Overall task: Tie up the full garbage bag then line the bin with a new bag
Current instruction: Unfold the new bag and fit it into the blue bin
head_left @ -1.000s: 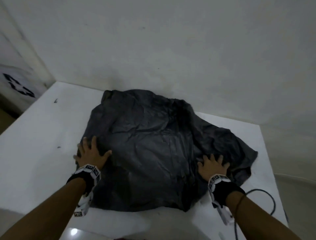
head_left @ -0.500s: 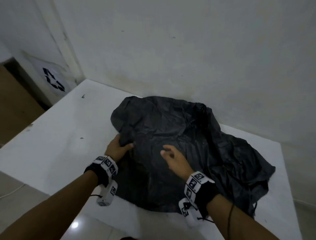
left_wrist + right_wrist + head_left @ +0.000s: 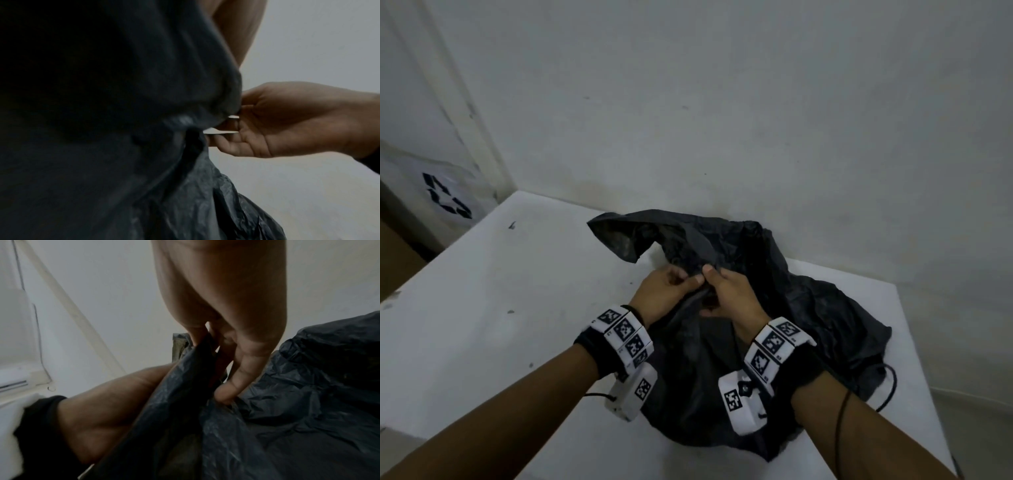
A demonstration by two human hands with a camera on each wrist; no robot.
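A fold of the black bag (image 3: 784, 308) is pinched between the thumb and fingers (image 3: 703, 277) of the left hand (image 3: 664, 294), and the same fold is pinched right beside it by the right hand (image 3: 732, 294), so the two hands are touching. In the left wrist view the right hand (image 3: 287, 121) is seen with its fingers curled onto a bunched edge of the bag (image 3: 123, 113). In the right wrist view the thin plastic (image 3: 287, 402) is held by the right hand (image 3: 236, 337), with the left hand (image 3: 107, 402) at 8 o'clock.

Half a second ago the right hand was open above the bag and the hands were apart; now they are together, and the bag has been gathered up from its flatter spread. A flap of it is lifted at 11 o'clock from the hands.

The bag is thin, shiny, crinkled plastic, lying on the white table (image 3: 482, 308) near the wall. Square black-and-white code marks are seen on the wrist bands (image 3: 626, 337). A black arrow sign (image 3: 446, 197), not readable as words, is seen at 10 o'clock.
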